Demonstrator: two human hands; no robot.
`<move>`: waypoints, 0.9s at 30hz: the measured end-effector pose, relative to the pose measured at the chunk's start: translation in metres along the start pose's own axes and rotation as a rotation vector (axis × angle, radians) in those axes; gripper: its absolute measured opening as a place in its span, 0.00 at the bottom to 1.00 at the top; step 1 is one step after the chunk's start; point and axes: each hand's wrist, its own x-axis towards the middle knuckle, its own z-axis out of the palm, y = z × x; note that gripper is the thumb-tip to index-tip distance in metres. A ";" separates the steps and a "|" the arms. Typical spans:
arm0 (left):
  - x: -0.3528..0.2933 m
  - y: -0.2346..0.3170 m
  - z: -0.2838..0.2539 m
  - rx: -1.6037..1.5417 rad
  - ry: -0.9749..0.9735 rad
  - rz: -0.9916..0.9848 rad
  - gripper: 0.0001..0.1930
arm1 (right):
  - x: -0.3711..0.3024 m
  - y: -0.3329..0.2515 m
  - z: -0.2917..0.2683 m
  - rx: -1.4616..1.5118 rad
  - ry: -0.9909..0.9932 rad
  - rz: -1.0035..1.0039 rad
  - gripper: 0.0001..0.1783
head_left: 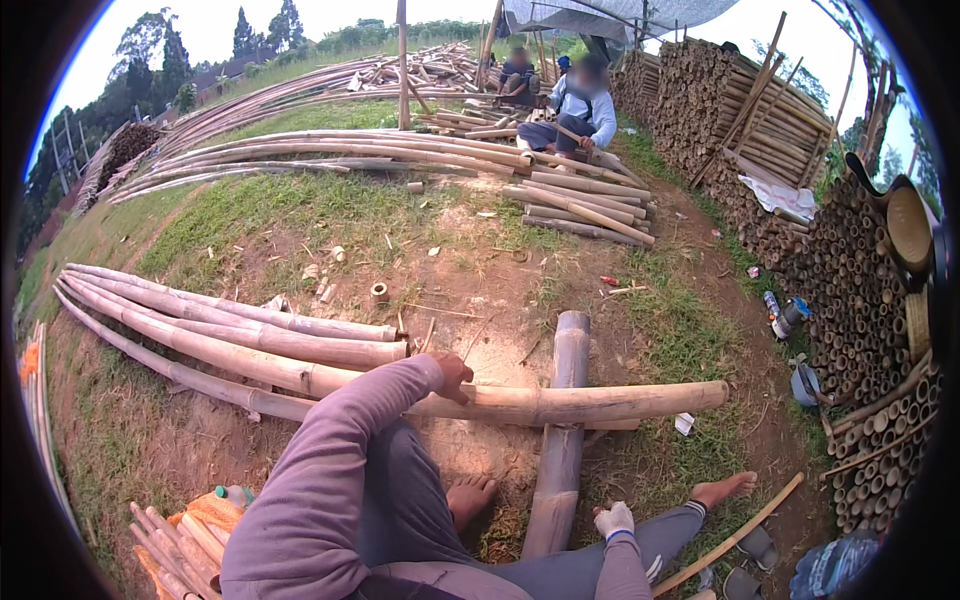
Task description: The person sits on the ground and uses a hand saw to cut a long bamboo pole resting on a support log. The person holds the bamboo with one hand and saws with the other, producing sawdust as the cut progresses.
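Note:
A long, thick bamboo pole (630, 403) lies across in front of me, its right end resting over a darker bamboo log (556, 490) on the ground. My left hand (452, 377) is bare and rests on top of this pole, fingers curled over its far side. Low on the right, near my outstretched leg, my right hand (614, 521) wears a white glove. Its fingers are closed; whatever they may hold is hidden. More long bamboo poles (330, 350) lie at the left, beside and beyond the one under my left hand.
Cut bamboo pieces (180, 550) lie on orange cloth at lower left. A bamboo strip (735, 535) slants beside my right leg. Stacked bamboo (850, 300) lines the right side, near a bucket (803, 383). Beyond, a person (580, 105) sits by more poles (590, 205); another person (517, 77) sits farther back.

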 end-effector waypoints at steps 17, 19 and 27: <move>0.009 0.004 0.020 -0.015 0.040 0.032 0.39 | -0.012 0.013 0.010 0.045 0.029 0.042 0.31; 0.021 -0.007 0.036 -0.015 0.050 0.052 0.39 | -0.007 0.015 0.014 0.054 0.026 0.013 0.30; 0.015 0.000 0.027 -0.013 0.022 0.045 0.40 | -0.011 0.017 0.012 0.063 0.040 0.007 0.25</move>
